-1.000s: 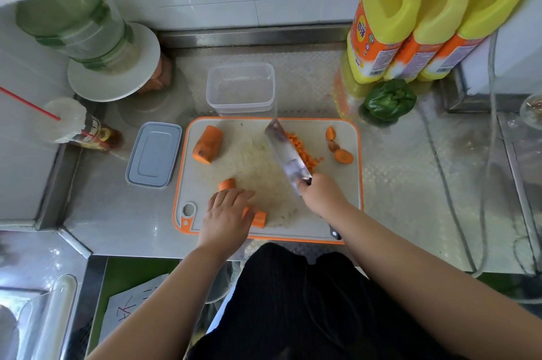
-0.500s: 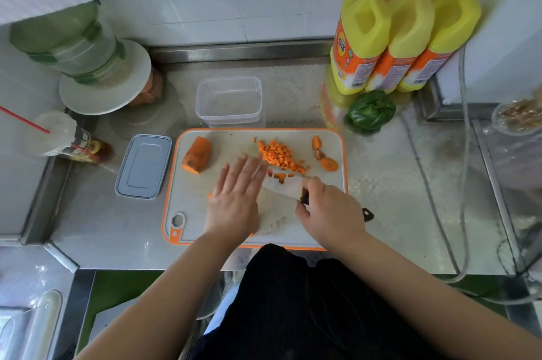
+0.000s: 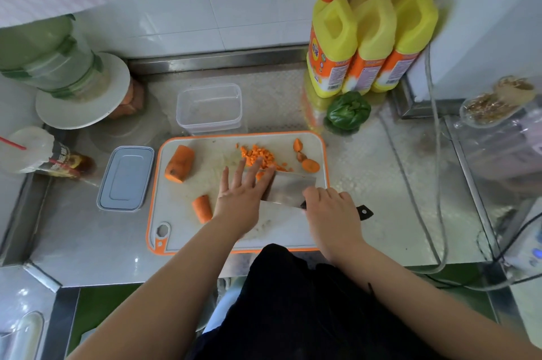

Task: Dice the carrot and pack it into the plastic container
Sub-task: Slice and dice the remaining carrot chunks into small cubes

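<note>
- Three yellow pump bottles (image 3: 366, 43) at the desk's back right carry orange labels; the print is too small to read.
- Left hand (image 3: 243, 198): grip spread, fingers straight, lying on the cleaver (image 3: 289, 188) beside the diced carrot (image 3: 259, 156).
- Right hand (image 3: 331, 210): grip curled round the cleaver's handle.
- Plastic container (image 3: 208, 109) stands just behind the cutting board (image 3: 181, 224); carrot chunks lie on the board's left.

The right hand (image 3: 333, 213) hides most of the cleaver's handle (image 3: 363, 211).

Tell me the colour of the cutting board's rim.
Orange: the cutting board has a whitish face with an orange rim all round, seen in the head view.
</note>
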Motion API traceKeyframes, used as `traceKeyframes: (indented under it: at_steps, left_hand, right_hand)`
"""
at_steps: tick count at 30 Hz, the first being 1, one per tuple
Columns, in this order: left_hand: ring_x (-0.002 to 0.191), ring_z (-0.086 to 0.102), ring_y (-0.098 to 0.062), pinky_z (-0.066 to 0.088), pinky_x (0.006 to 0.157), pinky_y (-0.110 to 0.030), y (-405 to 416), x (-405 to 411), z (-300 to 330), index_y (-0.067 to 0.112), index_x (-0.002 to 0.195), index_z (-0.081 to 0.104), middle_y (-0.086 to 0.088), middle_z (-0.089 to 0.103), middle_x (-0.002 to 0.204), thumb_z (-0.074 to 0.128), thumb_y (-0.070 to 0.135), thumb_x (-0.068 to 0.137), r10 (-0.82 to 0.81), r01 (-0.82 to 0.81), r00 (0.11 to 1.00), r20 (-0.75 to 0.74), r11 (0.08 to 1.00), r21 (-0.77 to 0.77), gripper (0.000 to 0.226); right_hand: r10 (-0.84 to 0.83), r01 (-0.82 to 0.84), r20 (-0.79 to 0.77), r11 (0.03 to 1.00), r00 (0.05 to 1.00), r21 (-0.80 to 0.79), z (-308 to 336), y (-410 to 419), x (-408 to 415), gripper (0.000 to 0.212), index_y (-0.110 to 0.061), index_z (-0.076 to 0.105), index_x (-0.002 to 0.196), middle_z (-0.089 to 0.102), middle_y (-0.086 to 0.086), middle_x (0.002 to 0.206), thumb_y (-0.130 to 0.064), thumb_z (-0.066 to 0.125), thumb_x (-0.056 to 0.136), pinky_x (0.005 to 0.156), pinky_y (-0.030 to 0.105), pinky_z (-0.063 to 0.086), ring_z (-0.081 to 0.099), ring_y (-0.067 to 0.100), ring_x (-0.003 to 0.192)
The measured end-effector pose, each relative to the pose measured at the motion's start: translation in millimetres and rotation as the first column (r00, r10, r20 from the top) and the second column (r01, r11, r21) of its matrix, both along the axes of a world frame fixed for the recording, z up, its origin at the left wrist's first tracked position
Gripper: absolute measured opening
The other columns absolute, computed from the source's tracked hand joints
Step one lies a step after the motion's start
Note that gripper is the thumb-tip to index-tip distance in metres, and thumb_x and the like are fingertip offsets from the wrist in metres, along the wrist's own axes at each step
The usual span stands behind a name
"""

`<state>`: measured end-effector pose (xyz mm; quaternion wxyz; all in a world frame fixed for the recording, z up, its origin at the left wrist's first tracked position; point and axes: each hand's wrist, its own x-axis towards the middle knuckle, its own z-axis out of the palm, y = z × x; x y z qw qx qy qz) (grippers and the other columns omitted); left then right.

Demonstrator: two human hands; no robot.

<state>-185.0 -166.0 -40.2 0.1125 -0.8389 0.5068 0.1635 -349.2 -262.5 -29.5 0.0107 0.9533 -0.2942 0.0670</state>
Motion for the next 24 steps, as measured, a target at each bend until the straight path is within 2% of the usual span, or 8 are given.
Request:
traceKeyframes:
  at_steps: [4, 9, 12, 15, 17, 19, 21, 24]
  left_hand:
    - [0.149, -0.019, -0.028, -0.007, 0.119, -0.055, 1.6, 8.0, -4.6, 0.032, 0.153, -0.02, 0.005, -0.023, 0.161, 0.039, 0.002, 0.087, 0.047, -0.046, 0.999, -0.012, 0.998, 0.047, 0.093]
    - [0.15, -0.018, -0.024, -0.005, 0.121, -0.052, -3.2, 12.7, -5.4, 0.02, 0.156, -0.011, 0.004, -0.017, 0.163, 0.034, 0.003, 0.089, 0.23, -0.223, 0.969, -0.092, 0.972, 0.077, 0.082]
    - [0.15, -0.018, -0.025, -0.007, 0.12, -0.048, -9.7, 1.1, 5.1, 0.014, 0.156, -0.011, 0.0, -0.019, 0.163, 0.033, 0.003, 0.091, 0.259, -0.26, 0.964, -0.067, 0.965, -0.019, 0.079]
    - [0.152, -0.004, -0.029, 0.0, 0.12, -0.05, -14.4, -24.7, 11.0, 0.021, 0.157, -0.002, -0.003, -0.008, 0.165, 0.035, 0.004, 0.089, 0.004, 0.001, 1.0, 0.02, 0.97, -0.242, 0.08]
    - [0.151, 0.008, -0.031, 0.005, 0.119, -0.053, -18.1, -42.1, 12.1, 0.03, 0.157, 0.003, -0.005, 0.003, 0.165, 0.026, 0.007, 0.085, -0.185, 0.195, 0.981, 0.064, 0.93, -0.311, 0.079]
    - [0.152, 0.002, -0.03, -0.002, 0.118, -0.053, -20.6, -49.1, 15.4, 0.037, 0.155, -0.005, -0.004, -0.003, 0.165, 0.024, 0.008, 0.088, -0.274, 0.273, 0.961, 0.032, 0.927, -0.256, 0.079]
    - [0.151, -0.011, -0.028, -0.011, 0.117, -0.053, -20.5, -48.9, 17.4, 0.042, 0.152, -0.015, -0.002, -0.014, 0.164, 0.029, 0.008, 0.096, -0.277, 0.273, 0.961, -0.009, 0.951, -0.146, 0.079]
    - [0.15, -0.016, -0.027, -0.012, 0.117, -0.053, -21.2, -47.3, 20.6, 0.041, 0.151, -0.02, 0.001, -0.017, 0.163, 0.032, 0.011, 0.098, -0.259, 0.259, 0.966, 0.01, 0.962, -0.085, 0.08]
  right_hand:
    - [-0.039, 0.039, -0.005, 0.999, 0.999, 0.004, -0.9, -4.2, -13.9, 0.033, -0.013, 0.057, 0.072, 0.052, 0.0, 0.057, -0.016, 0.087, 0.059, 0.053, 0.032, 0.037, 0.053, 0.024, 0.054]
    - [-0.09, 0.091, -0.025, 0.996, 0.996, 0.001, -4.0, -5.1, -25.5, 0.036, -0.013, 0.058, 0.074, 0.052, 0.0, 0.058, -0.013, 0.088, 0.055, 0.054, 0.033, 0.037, 0.052, 0.024, 0.054]
    - [-0.109, 0.109, -0.028, 0.994, 0.994, -0.004, -2.1, -3.6, -26.6, 0.036, -0.013, 0.057, 0.073, 0.051, -0.001, 0.057, -0.013, 0.088, 0.054, 0.054, 0.032, 0.035, 0.051, 0.023, 0.053]
    - [-0.091, 0.09, -0.04, 0.996, 0.995, -0.021, 1.6, -0.4, -22.8, 0.036, -0.013, 0.056, 0.071, 0.05, 0.0, 0.055, -0.013, 0.087, 0.053, 0.054, 0.033, 0.037, 0.051, 0.024, 0.052]
    - [-0.059, 0.059, -0.034, 0.998, 0.998, -0.015, 5.0, 2.7, -19.2, 0.035, -0.012, 0.056, 0.073, 0.052, 0.001, 0.056, -0.01, 0.085, 0.052, 0.054, 0.034, 0.039, 0.053, 0.025, 0.053]
    - [-0.033, 0.032, -0.023, 0.999, 0.999, -0.011, 7.8, 5.6, -17.1, 0.031, -0.01, 0.058, 0.075, 0.055, 0.003, 0.057, -0.005, 0.08, 0.054, 0.054, 0.036, 0.041, 0.054, 0.026, 0.054]
    - [-0.027, 0.027, -0.017, 0.999, 0.999, -0.018, 9.7, 6.4, -17.5, 0.027, -0.01, 0.058, 0.076, 0.055, 0.003, 0.057, -0.004, 0.076, 0.056, 0.054, 0.036, 0.042, 0.054, 0.026, 0.053]
    - [-0.022, 0.021, -0.027, 0.999, 0.999, -0.031, 10.4, 5.8, -19.4, 0.023, -0.011, 0.058, 0.075, 0.054, 0.002, 0.057, -0.004, 0.072, 0.057, 0.055, 0.035, 0.042, 0.054, 0.025, 0.054]
